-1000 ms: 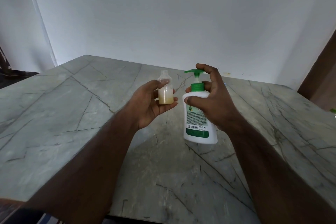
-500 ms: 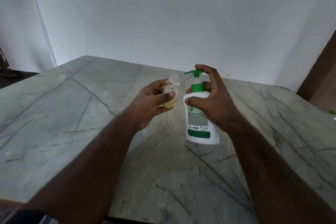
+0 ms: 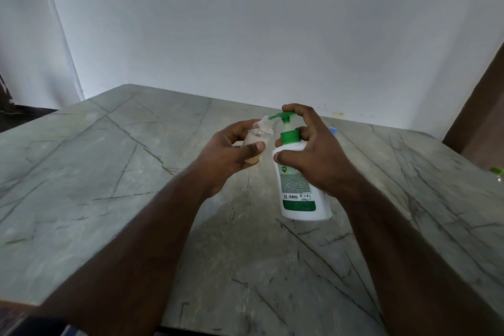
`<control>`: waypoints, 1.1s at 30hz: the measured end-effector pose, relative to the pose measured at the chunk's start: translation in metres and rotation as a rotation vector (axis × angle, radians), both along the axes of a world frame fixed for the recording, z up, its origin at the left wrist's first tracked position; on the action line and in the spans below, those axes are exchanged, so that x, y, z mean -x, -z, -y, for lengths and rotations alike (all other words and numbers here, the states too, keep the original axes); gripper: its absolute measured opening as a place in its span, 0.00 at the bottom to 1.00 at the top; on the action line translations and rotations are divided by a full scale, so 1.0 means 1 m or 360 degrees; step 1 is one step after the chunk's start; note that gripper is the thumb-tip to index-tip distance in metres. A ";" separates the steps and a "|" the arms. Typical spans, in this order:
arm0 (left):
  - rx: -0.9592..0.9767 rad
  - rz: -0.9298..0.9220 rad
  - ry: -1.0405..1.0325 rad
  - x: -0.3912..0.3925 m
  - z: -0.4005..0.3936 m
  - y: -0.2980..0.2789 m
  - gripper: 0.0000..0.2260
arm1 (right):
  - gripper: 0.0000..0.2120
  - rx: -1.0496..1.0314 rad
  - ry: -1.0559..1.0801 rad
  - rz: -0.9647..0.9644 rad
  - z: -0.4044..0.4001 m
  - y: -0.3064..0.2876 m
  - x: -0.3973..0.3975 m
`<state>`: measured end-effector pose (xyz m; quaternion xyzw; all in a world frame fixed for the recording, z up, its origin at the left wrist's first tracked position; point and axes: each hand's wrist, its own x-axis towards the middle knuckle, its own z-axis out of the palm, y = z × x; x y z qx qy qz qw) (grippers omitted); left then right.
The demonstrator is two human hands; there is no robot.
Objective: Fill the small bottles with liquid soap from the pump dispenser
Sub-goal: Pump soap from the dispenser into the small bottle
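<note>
- Above the middle of the marble table [image 3: 81, 172], toward its far edge, the left hand [image 3: 226, 155] grips the small clear bottle [image 3: 257, 139], thumb across its front and fingers curled behind.
- Bottle is tilted, its threaded neck leaning right to the green spout tip; a pale yellowish soap fills the lower part.
- Right of it, the pump dispenser [image 3: 297, 185] is held off the table, white body, green collar and pump head, printed label facing the camera.
- Right hand [image 3: 319, 155] wraps the dispenser's shoulder, thumb on the front, index finger hooked over the pump head.
- Risk: neither vessel is braced on the table; a hard press could shift the spout off the narrow neck and drop soap on the fingers or table.
- Risk: the tilt could let soap run out as the level rises.
</note>
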<state>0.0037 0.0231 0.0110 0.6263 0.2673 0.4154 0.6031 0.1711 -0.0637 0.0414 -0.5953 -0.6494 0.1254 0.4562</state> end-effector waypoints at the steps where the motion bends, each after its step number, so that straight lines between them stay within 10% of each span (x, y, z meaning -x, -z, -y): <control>1: 0.0001 0.0000 -0.0002 0.000 0.000 0.000 0.17 | 0.35 -0.0003 0.0005 0.0002 -0.001 0.000 0.000; 33: -0.0008 0.0020 0.0031 0.001 0.000 0.001 0.17 | 0.34 -0.0031 0.0051 -0.0020 -0.002 0.000 0.002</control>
